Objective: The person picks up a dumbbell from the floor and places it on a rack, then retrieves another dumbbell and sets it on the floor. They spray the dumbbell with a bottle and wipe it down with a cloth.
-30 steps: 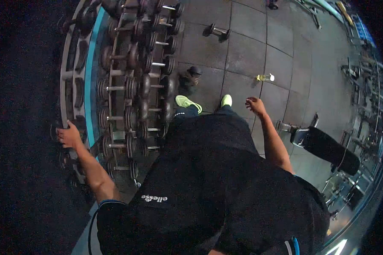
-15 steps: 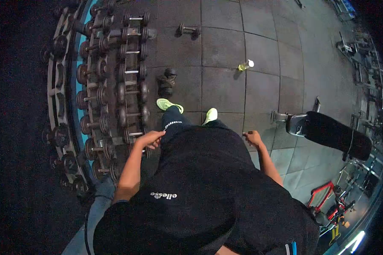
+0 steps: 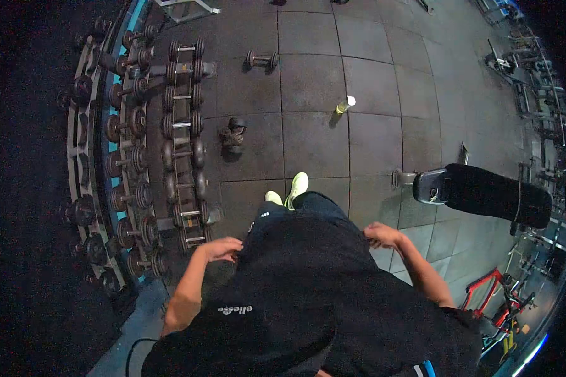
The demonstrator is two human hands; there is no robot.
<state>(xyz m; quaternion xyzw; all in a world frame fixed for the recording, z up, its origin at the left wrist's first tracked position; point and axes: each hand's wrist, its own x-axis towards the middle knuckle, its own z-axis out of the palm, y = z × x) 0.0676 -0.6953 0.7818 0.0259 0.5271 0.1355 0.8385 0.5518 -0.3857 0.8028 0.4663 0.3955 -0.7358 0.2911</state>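
My left hand is beside the left side of my black T-shirt, fingers curled in and fingertips at the cloth's edge. On the other side, my right hand is closed, its fingertips against the shirt's right edge. Whether fabric is pinched in either hand is hidden. Below the shirt, my dark trousers and pale yellow-green shoes show on the rubber-tiled floor.
A dumbbell rack runs along the left, before a mirror. On the floor are a dumbbell, a dark bundle and a bottle with yellow liquid. At right stand a padded bench and a red-framed machine.
My feet have come closer together, and the rack, bottle and bundle have shifted left in view. My left hand is lower in view; my right hand has come up against the shirt's side.
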